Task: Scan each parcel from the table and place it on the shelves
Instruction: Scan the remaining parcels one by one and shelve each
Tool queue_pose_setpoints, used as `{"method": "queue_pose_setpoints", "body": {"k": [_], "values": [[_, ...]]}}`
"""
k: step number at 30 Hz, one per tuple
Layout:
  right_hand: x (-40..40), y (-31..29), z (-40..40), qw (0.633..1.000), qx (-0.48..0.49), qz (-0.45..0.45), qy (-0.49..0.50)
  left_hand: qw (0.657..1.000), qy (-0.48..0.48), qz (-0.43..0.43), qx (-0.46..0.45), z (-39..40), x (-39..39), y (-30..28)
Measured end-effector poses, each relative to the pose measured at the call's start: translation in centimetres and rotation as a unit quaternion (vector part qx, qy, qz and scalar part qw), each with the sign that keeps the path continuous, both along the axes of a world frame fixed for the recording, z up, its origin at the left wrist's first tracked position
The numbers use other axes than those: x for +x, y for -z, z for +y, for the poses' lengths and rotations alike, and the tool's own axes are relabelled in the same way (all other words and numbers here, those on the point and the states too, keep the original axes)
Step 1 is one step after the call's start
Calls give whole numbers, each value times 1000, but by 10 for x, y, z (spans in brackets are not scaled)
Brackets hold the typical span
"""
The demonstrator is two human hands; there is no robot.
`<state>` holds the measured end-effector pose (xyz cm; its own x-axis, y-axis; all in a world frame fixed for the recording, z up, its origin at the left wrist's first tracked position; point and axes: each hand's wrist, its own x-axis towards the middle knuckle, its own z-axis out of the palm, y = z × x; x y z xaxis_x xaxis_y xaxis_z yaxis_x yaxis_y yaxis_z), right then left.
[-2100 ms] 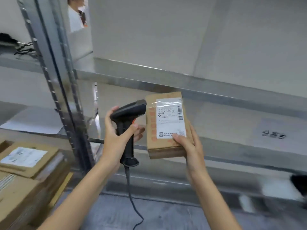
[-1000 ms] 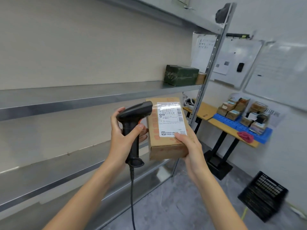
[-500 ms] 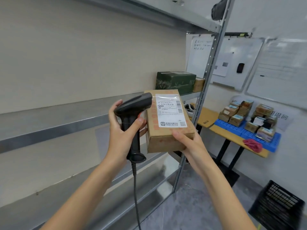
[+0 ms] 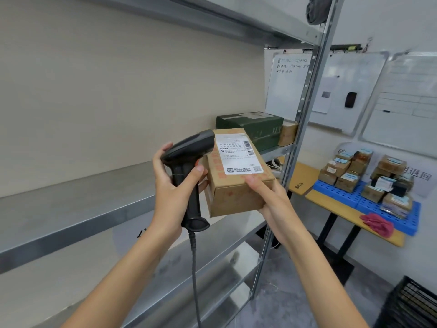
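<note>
My right hand [image 4: 269,195] grips a brown cardboard parcel [image 4: 234,192] by its near right corner, thumb on top beside the white shipping label [image 4: 238,153]. My left hand [image 4: 172,188] grips the handle of a black corded barcode scanner [image 4: 189,152], whose head touches the parcel's left top edge. Both are held in front of the middle metal shelf [image 4: 71,209]. At that shelf's far right end sit a dark green box [image 4: 257,126] and a small brown box [image 4: 287,132].
A steel upright [image 4: 305,110] bounds the shelving on the right. Beyond it stands a wooden table [image 4: 335,204] with blue trays [image 4: 354,197] holding several small parcels and a red cloth [image 4: 378,223]. Whiteboards [image 4: 331,91] hang on the wall. A black crate [image 4: 411,306] sits on the floor.
The view has swung right from the left end of the shelving and its stacked parcels to the right end. Both hands keep their holds on scanner and parcel, now raised slightly.
</note>
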<state>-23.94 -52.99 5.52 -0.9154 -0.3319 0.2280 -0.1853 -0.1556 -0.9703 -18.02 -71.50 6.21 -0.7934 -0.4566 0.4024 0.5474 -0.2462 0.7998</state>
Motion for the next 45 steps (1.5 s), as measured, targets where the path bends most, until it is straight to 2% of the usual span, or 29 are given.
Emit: {"method": "queue_pose_setpoints", "body": {"k": [8,11,14,16,19,23,29,33,35,37,40,45], "values": [[-73,4,-14,993,41,63,90,996,-73,-26,33,23,-60,-6],[-96,2,-13,976,84,151,131,995,-88,-26,45,36,-83,-10],[-116,-1,-13,932,155,269,184,991,-107,-24,74,48,-99,-9],[-124,1,-13,922,156,303,184,987,-119,-19,107,53,-103,-9],[-125,8,-13,927,119,316,164,979,-139,-12,150,58,-99,-8],[-119,20,-9,933,73,320,145,972,-191,-19,139,68,-91,-7],[-137,22,-5,934,55,325,136,969,-217,-20,120,79,-90,-9],[-167,18,-17,937,82,310,142,970,-205,-22,128,75,-115,-11],[-182,18,-24,916,132,333,179,973,-193,-27,123,71,-132,-11],[-194,20,-31,880,184,388,204,974,-192,-32,112,67,-146,-11],[-208,28,-42,842,216,449,210,975,-202,-32,85,56,-156,-10],[-225,33,-60,842,211,454,198,977,-193,-47,76,42,-163,-4]]}}
